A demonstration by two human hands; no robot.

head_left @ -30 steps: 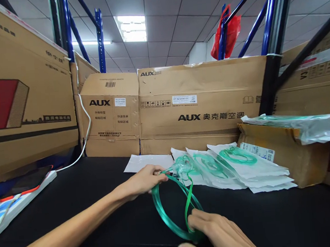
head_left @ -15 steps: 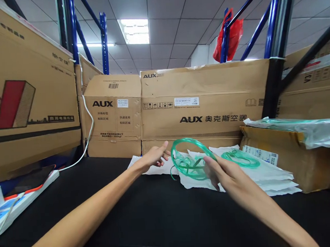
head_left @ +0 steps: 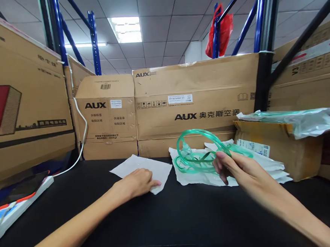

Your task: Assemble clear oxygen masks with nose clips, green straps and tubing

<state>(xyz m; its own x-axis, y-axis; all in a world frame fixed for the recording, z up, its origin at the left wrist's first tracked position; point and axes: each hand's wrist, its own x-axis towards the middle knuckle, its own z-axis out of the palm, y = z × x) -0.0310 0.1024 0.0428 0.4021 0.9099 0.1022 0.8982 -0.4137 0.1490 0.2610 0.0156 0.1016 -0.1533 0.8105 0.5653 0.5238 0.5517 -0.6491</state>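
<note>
My right hand (head_left: 227,166) is closed on a loop of translucent green tubing (head_left: 199,131), held up above the table with a dark green strap in the loop. A small clear green fitting (head_left: 185,149) shows within the loop. My left hand (head_left: 141,181) is closed over the near part of a white sheet (head_left: 134,162), thumb toward the right; its fingertips are partly hidden. Behind the held coil, a white wrapper (head_left: 182,178) lies under more green tubing. To the right, several flat white packs (head_left: 270,169) are stacked, partly covered by my right hand.
A brown carton (head_left: 302,151) stands at the right with wrapped green tubing (head_left: 303,117) on top. AUX cartons (head_left: 196,80) line the back of the black table (head_left: 161,225). At the left are a power strip (head_left: 21,208), a phone (head_left: 25,188) and a white cable (head_left: 83,125).
My left hand has come down and closed over the white sheet, which now lies nearer and apart from the wrapper. My right hand has moved slightly right with the tubing. The view has shifted.
</note>
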